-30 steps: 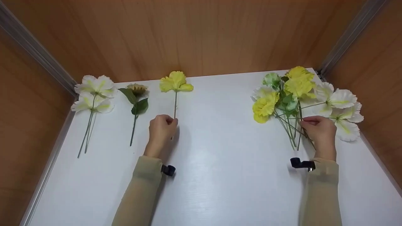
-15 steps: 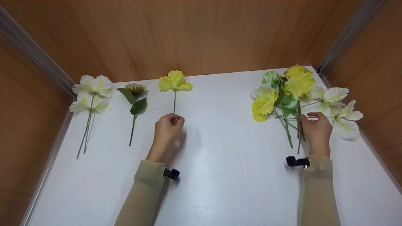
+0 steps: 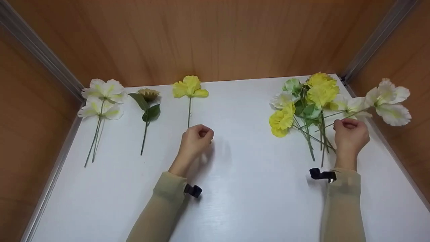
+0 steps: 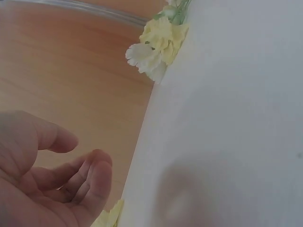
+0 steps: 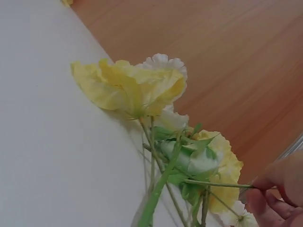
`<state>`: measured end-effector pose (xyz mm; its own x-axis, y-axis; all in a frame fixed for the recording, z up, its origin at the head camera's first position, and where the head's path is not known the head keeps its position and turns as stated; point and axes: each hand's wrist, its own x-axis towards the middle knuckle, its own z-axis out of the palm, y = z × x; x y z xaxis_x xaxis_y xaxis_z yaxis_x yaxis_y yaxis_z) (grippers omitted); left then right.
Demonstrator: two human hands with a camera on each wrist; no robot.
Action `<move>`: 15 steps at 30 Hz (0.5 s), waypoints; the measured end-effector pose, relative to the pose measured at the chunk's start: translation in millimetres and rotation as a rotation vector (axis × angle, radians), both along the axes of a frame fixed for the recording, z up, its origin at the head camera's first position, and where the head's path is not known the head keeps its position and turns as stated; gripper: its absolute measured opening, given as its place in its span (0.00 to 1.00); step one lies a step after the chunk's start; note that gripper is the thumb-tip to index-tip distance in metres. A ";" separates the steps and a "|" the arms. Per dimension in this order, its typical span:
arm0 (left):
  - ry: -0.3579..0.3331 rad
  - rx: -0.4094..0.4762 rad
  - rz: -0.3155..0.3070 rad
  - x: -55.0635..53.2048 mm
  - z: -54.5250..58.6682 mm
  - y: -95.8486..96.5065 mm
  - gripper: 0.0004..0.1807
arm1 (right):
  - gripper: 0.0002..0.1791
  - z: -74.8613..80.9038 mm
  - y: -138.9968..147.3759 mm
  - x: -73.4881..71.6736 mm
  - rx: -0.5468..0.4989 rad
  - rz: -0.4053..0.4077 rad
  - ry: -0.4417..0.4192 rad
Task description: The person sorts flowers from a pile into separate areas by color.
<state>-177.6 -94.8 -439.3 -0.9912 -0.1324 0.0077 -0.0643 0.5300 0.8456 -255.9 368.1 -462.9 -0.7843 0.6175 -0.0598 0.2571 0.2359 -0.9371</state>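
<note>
In the head view my right hand [image 3: 352, 137] pinches the thin stem [image 5: 220, 184] of a white artificial flower [image 3: 389, 102], whose bloom leans out to the right. Beside that hand lies a pile of artificial flowers, with a yellow carnation [image 3: 281, 121], another yellow bloom [image 3: 322, 89] and a pale green one [image 3: 292, 86]. A second white flower [image 3: 351, 106] lies under the held one. My left hand [image 3: 196, 143] holds nothing; its thumb and fingertips are apart in the left wrist view. Just behind it lies a single yellow flower [image 3: 190, 88], its lower stem hidden by the hand.
At the far left lie two white flowers [image 3: 104, 101] with crossing stems. A sunflower-like bloom [image 3: 148, 95] with dark green leaves lies next to them. Wooden panels [image 3: 215, 40] rise behind and at both sides of the white table [image 3: 242, 188].
My left hand has let go of the yellow flower's stem and moved right. My right hand has lifted one white flower, whose bloom swung up and to the right.
</note>
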 end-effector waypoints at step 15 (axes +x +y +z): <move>0.132 0.162 -0.120 8.9 4.9 25.0 0.07 | 0.14 35.6 -102.2 10.0 -0.433 0.468 0.321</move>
